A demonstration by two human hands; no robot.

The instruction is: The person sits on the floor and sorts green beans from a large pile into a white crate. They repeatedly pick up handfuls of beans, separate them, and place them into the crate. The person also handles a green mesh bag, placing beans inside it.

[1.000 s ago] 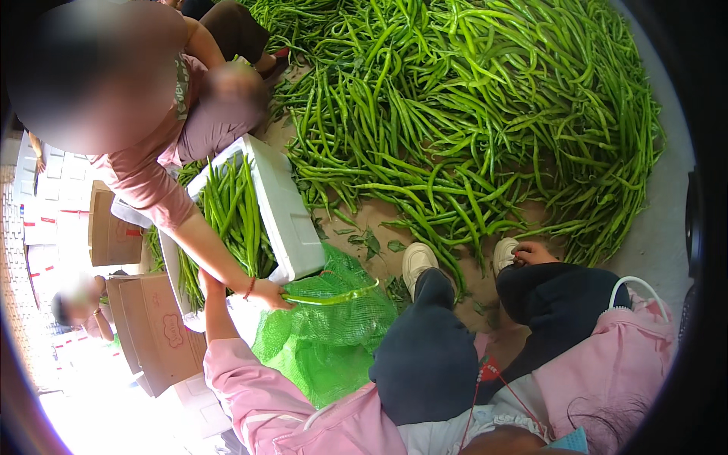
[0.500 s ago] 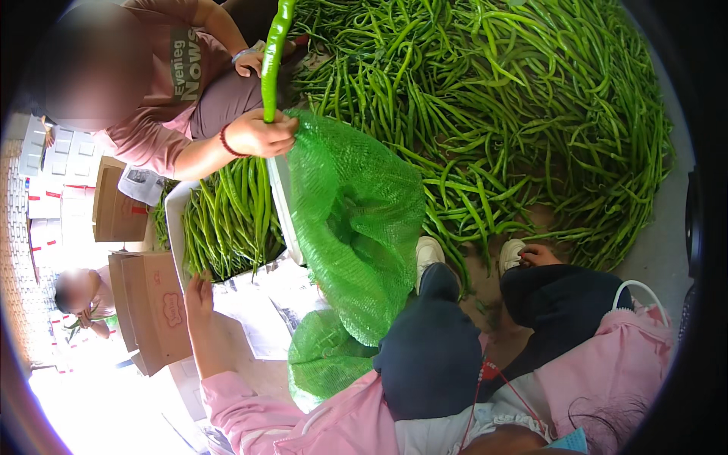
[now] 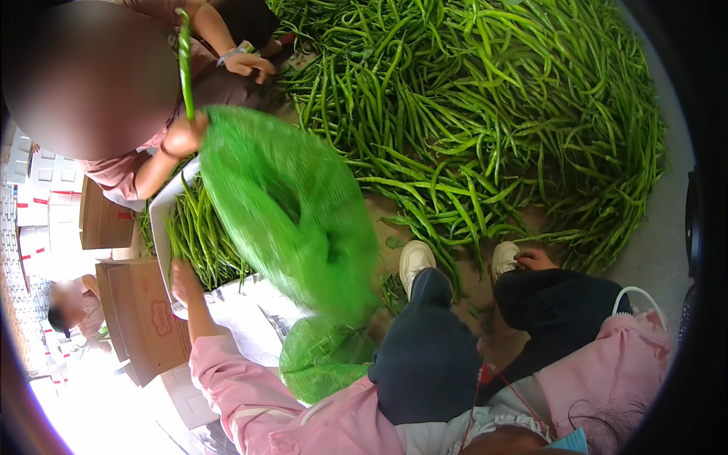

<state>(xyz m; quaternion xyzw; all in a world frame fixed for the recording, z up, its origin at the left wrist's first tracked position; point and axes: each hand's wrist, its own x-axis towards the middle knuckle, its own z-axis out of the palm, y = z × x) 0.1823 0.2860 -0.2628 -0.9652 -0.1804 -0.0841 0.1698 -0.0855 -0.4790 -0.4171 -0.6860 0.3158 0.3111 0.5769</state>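
The left hand [image 3: 184, 283] is resting at the box [image 3: 158, 231], where light steadying seems best; the right hand [image 3: 538, 260] is lying near a shoe [image 3: 503, 259]. Their grips I cannot tell.

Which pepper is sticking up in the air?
The long green chili pepper in the nearer co-worker's hand; those in the pile and white box lie heaped together.

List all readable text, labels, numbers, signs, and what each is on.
Printed wording not transcribed; where print shows:
Near cardboard box: red lettering inside a cloud-shaped red emblem.
White paper sheets beside the pepper-filled crate: grey print, too blurred to read.
No other text is clear enough to read.
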